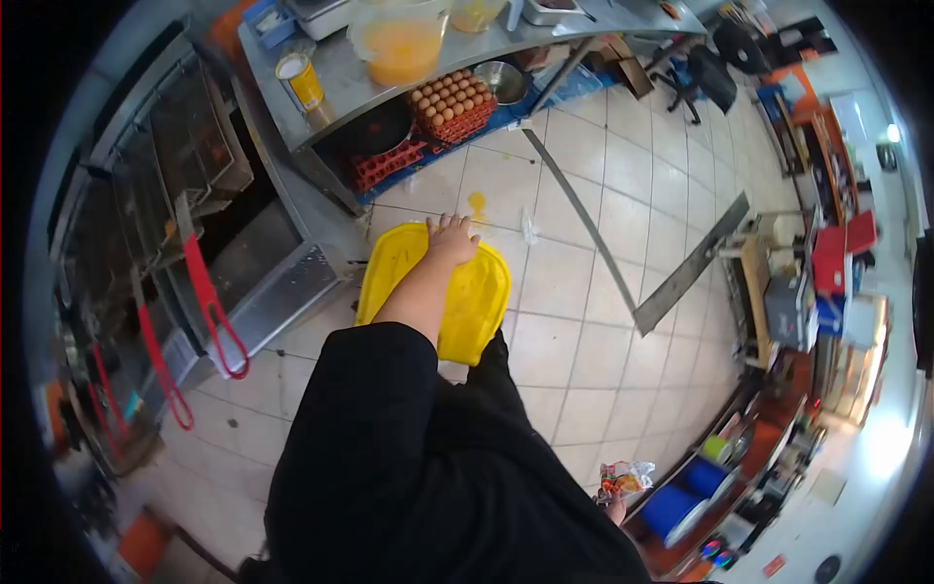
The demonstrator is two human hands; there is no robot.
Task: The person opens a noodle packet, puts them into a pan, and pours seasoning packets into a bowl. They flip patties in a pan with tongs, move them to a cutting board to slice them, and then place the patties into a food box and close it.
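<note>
Red-handled fry baskets [209, 302], hung at a steel fryer, far left. Can [300, 80], yellow label, upright on a steel counter [341, 83]. Jug [401, 39] of orange liquid, same counter; tray of eggs [452, 102] on the shelf beneath. Left hand [452, 238], arm stretched forward, fingers closed over the top edge of a yellow piece [472, 302]. This is one moulded plastic item, stool or floor sign, cannot tell which. It stands on the tiled floor directly in front of the person, near the counter's foot. Judged light, stiff and smooth-skinned, not fragile, possibly greasy, so apt to slip. The best hold is likely the rolled rim at top or sides, fingers hooked under, not the flat face. Orange spill [477, 202] on the tiles just beyond it. Right hand [615, 506], low at the person's side, appears clenched on a bright packet [625, 479]. Metal strip [691, 263], long, lying on the floor to the right.
</note>
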